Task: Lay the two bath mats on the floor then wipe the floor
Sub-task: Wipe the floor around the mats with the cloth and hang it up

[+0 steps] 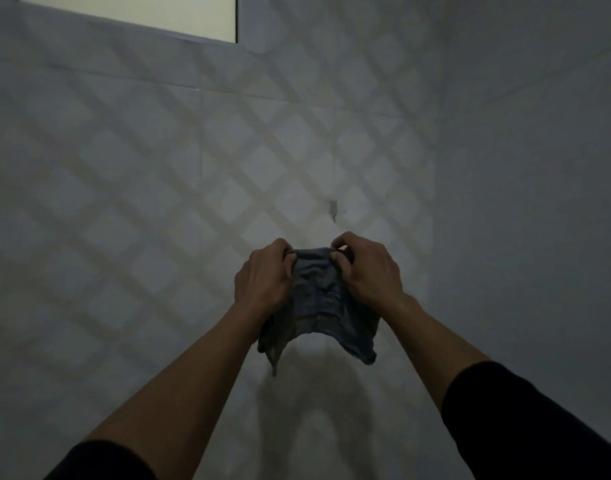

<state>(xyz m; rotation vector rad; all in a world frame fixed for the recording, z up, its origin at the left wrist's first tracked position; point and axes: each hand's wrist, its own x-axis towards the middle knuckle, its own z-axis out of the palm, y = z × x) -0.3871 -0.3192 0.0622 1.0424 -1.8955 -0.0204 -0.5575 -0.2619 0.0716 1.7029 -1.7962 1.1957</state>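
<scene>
Both hands hold a small, crumpled grey-blue cloth (319, 303) up in front of a tiled wall (141, 202) with a diamond pattern. The left hand (264, 277) pinches the cloth's upper left corner, fingers curled tight over the hem; the right hand (369, 268) grips the upper right corner the same way, thumb and fingers closed on the fabric. Between them the top edge is slack and bunched, and the rest hangs freely below, its lower edge arching up in the middle with a loose strand trailing from the left side.

Just above the cloth and slightly to its right, a small hook (333, 209) sticks out of the wall; well above the cloth and to its left sits a lit window (130, 12). Holding the cloth by two top corners close under the hook suggests it is being taken from, or hung on, that hook; which of the two cannot be told. It is probably the floor-wiping rag.

Neither bath mat nor any floor is in view, so the mats' state cannot be judged. Dark sleeves (539, 427) cover both forearms near the elbows.
</scene>
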